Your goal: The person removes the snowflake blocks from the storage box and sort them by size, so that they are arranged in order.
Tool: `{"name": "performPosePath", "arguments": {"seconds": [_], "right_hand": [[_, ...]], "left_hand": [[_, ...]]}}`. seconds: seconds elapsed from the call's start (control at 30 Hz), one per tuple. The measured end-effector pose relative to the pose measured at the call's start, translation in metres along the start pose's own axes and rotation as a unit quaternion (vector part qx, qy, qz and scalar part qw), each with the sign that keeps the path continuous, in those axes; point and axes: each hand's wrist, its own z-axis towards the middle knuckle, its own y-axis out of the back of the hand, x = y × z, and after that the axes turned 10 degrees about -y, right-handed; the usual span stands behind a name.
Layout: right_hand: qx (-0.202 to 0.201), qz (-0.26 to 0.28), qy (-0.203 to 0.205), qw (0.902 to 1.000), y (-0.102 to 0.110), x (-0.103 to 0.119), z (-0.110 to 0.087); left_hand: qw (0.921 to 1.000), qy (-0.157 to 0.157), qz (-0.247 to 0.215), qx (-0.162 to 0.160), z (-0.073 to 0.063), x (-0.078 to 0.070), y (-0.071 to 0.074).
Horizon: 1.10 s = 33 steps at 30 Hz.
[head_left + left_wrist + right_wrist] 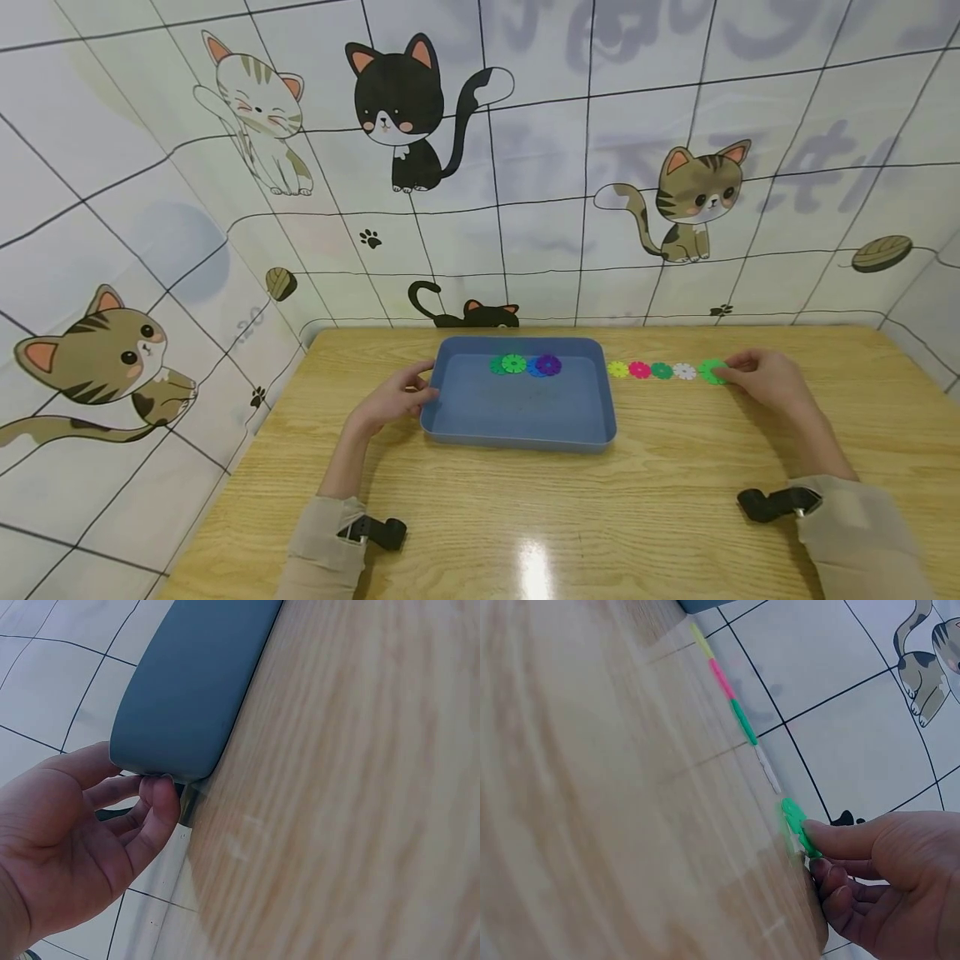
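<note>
A blue-grey tray (519, 412) stands on the wooden table. My left hand (395, 397) holds its left side, with the thumb at the rim and the other fingers curled against the outer wall (169, 746). At the right, my right hand (765, 379) pinches a bright green snowflake disc (711, 372) between thumb and fingers. In the right wrist view this green disc (795, 821) tilts slightly off the table. To its left a row of flat discs lies on the wood: white (684, 372), dark green (662, 371), pink (640, 370) and yellow (618, 369).
Inside the tray, near its back wall, lie a light green disc (513, 363), a teal-green one (497, 365), a blue one (536, 367) and a purple one (550, 365). Behind the table (480, 517) rises a cat-patterned wall covering (540, 250).
</note>
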Motion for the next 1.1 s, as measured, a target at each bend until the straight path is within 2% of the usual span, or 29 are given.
{"name": "performPosePath", "arguments": {"seconds": [0.53, 0.77, 1.0, 1.1], "right_hand": [[-0.013, -0.001, 0.002, 0.9999, -0.005, 0.006, 0.001], [-0.005, 0.006, -0.007, 0.9999, -0.002, 0.007, -0.001], [-0.008, 0.03, -0.003, 0.9995, 0.0, 0.014, -0.004], [0.003, 0.047, 0.001, 0.9989, 0.0, 0.022, -0.004]], "left_hand": [[1.0, 0.003, -0.001, 0.0, -0.002, -0.003, 0.0], [1.0, 0.001, 0.0, 0.0, 0.0, -0.002, 0.001], [1.0, 0.0, -0.001, 0.001, -0.001, -0.002, 0.0], [1.0, -0.001, -0.002, 0.0, -0.001, -0.001, 0.0]]}}
